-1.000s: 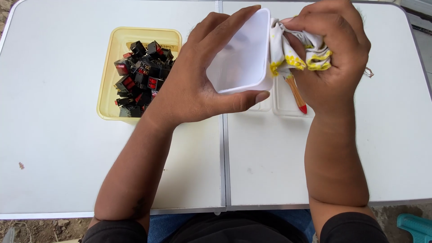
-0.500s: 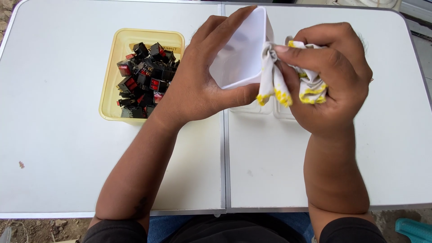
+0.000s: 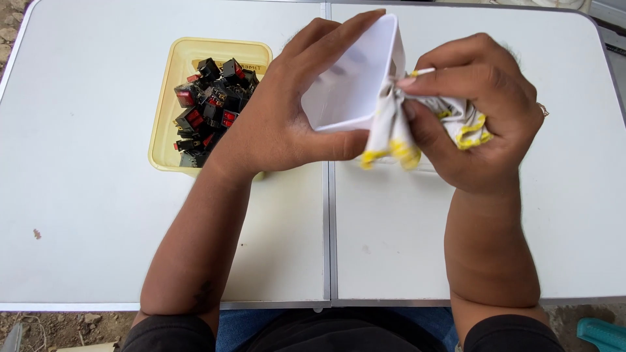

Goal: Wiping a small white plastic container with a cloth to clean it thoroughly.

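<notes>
My left hand (image 3: 287, 111) grips a white plastic tray (image 3: 355, 81), tilted on its side above the white folding table (image 3: 98, 215). My right hand (image 3: 476, 111) is closed on a bunched white cloth with yellow markings (image 3: 391, 133) and presses it against the tray's right rim. Part of the cloth hangs down below the tray. Most of the tray's inside is hidden from this angle.
A yellow tray (image 3: 166, 98) holding several small black and red switch-like parts (image 3: 208, 104) sits on the table to the left of my hands. A seam (image 3: 329, 234) runs down the middle of the table. A teal object (image 3: 603, 334) shows at the bottom right.
The cloth in my right hand has moved down and around the tray's right rim. The orange pencil-like item seen earlier under the hands is no longer visible.
</notes>
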